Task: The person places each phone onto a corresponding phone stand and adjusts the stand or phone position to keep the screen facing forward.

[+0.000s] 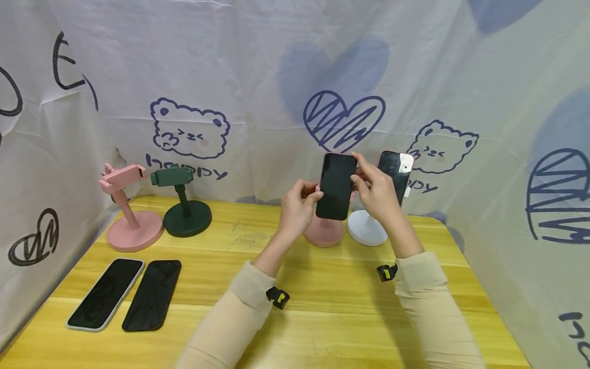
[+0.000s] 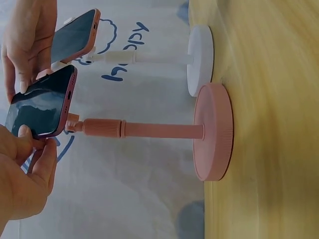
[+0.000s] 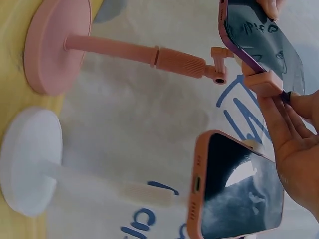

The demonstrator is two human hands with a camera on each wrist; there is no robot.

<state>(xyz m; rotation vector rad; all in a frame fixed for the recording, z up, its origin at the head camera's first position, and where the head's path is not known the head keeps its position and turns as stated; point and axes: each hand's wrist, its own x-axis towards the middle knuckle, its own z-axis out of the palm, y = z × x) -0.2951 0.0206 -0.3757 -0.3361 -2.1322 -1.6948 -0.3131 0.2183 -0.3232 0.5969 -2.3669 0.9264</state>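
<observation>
A black-screened smartphone (image 1: 336,187) stands upright at the head of a pink phone stand (image 2: 164,130). My left hand (image 1: 297,207) pinches its left edge, thumb on the front and fingers behind. On the opposite edge, my right hand (image 1: 375,189) pinches the phone near the top, its fingers beside the pink clamp (image 3: 264,83) seen in the right wrist view. The clamp's other end is hidden. To the right, a second smartphone (image 1: 392,169) in a pink case sits on a white stand (image 1: 367,228), partly behind my right hand.
At the back left stand another pink phone stand (image 1: 134,230) and a dark green one (image 1: 187,220), neither bearing a phone. In front of them, a white-edged phone (image 1: 107,294) and a black phone (image 1: 152,295) lie on the wooden table (image 1: 332,318). Printed cloth (image 1: 258,66) hangs behind.
</observation>
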